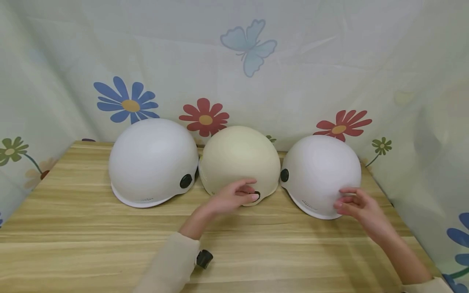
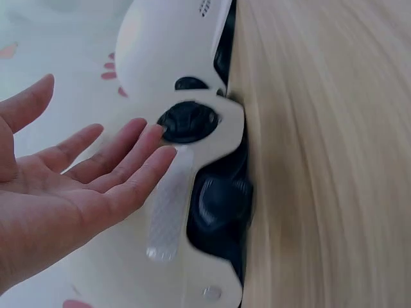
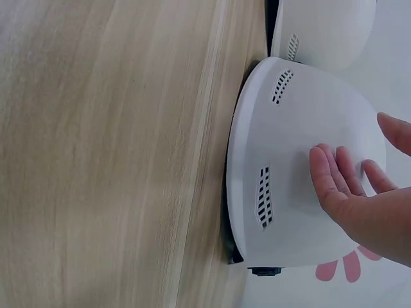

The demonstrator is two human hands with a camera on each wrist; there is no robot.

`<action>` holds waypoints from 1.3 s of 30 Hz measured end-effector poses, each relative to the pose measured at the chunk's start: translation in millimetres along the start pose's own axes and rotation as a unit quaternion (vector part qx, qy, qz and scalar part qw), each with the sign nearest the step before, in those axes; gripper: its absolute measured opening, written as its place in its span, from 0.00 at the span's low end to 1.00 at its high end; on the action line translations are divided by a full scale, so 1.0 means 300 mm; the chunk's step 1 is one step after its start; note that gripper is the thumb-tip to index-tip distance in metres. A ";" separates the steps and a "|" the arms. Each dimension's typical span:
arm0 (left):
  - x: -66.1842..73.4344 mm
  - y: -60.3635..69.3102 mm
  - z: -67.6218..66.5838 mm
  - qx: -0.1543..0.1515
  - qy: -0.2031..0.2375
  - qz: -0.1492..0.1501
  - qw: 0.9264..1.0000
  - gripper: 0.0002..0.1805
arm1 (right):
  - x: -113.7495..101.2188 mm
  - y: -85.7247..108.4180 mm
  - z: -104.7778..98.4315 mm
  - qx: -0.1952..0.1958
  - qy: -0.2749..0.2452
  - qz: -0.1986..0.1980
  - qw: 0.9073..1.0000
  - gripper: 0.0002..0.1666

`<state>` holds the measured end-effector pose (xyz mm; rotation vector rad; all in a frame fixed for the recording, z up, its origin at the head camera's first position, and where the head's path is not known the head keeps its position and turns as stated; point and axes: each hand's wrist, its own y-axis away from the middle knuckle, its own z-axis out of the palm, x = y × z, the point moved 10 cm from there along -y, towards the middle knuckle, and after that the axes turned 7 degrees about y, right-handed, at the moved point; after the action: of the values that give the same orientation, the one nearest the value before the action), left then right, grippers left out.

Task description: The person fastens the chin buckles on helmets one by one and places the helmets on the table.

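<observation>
Three helmets stand side by side on the table in the head view: a larger white helmet [image 1: 152, 158], a cream helmet [image 1: 238, 154] in the middle and a smaller white helmet [image 1: 322, 171] on the right. My left hand [image 1: 231, 197] is before the cream helmet, fingers loosely bent, holding nothing. In the left wrist view its fingertips come close to the black round side disc [image 2: 189, 122]; whether they touch is unclear. At the right helmet's front, my right hand [image 1: 360, 207] has relaxed fingers beside the shell. The right wrist view shows vent slots [image 3: 264, 199] near its rim.
The wooden table [image 1: 264, 244] reaches toward me in front of the helmets. A flower-patterned cloth [image 1: 293, 93] hangs behind and on both sides. A small black object [image 1: 204, 259] sits at my left sleeve.
</observation>
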<state>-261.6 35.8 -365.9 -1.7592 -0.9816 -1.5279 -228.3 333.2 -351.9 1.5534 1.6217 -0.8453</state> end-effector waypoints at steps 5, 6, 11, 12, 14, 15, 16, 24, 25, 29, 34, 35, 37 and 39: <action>-0.003 0.043 -0.075 0.021 0.002 0.008 1.000 0.25 | -0.007 -0.001 0.018 -0.010 0.003 -0.011 1.000 0.24; -0.005 0.051 -0.090 0.026 -0.001 0.006 1.000 0.25 | -0.010 0.000 0.022 -0.013 -0.002 -0.016 1.000 0.22; -0.011 0.098 -0.168 0.062 -0.036 -0.003 0.997 0.25 | -0.024 0.003 0.049 -0.029 -0.021 -0.037 0.999 0.18; -0.014 0.107 -0.186 0.070 -0.042 -0.006 0.997 0.25 | -0.025 0.002 0.055 -0.033 -0.021 -0.041 0.998 0.18; -0.023 0.124 -0.224 0.092 -0.051 -0.014 0.994 0.26 | -0.030 0.001 0.070 -0.043 -0.022 -0.050 0.998 0.18; -0.029 0.131 -0.242 0.101 -0.049 -0.018 0.993 0.27 | -0.033 0.000 0.077 -0.048 -0.024 -0.055 0.997 0.18; -0.036 0.137 -0.259 0.110 -0.047 -0.020 0.993 0.28 | -0.037 -0.001 0.084 -0.053 -0.026 -0.060 0.996 0.19; -0.102 0.161 -0.336 0.131 -0.014 -0.060 0.989 0.38 | -0.056 -0.012 0.143 -0.088 -0.020 -0.068 0.994 0.20; -0.107 0.162 -0.339 0.131 -0.009 -0.062 0.989 0.38 | -0.057 -0.014 0.154 -0.094 -0.021 -0.063 0.993 0.20; -0.116 0.161 -0.344 0.125 -0.005 -0.064 0.990 0.40 | -0.064 -0.029 0.214 -0.124 -0.028 -0.051 0.991 0.24; -0.116 0.156 -0.340 0.114 -0.012 -0.050 0.992 0.42 | -0.086 -0.054 0.298 -0.162 -0.050 -0.053 0.984 0.27; -0.115 0.155 -0.339 0.112 -0.015 -0.048 0.992 0.43 | -0.089 -0.059 0.314 -0.167 -0.057 -0.053 0.983 0.28; -0.114 0.155 -0.336 0.107 -0.021 -0.046 0.993 0.43 | -0.096 -0.070 0.343 -0.174 -0.070 -0.047 0.981 0.29; -0.112 0.156 -0.332 0.103 -0.022 -0.044 0.993 0.43 | -0.099 -0.081 0.369 -0.175 -0.079 -0.038 0.981 0.30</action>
<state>-278.3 -76.7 -382.4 -1.6281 -1.2081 -1.3912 -245.6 222.1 -384.9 1.1586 1.6196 -0.6609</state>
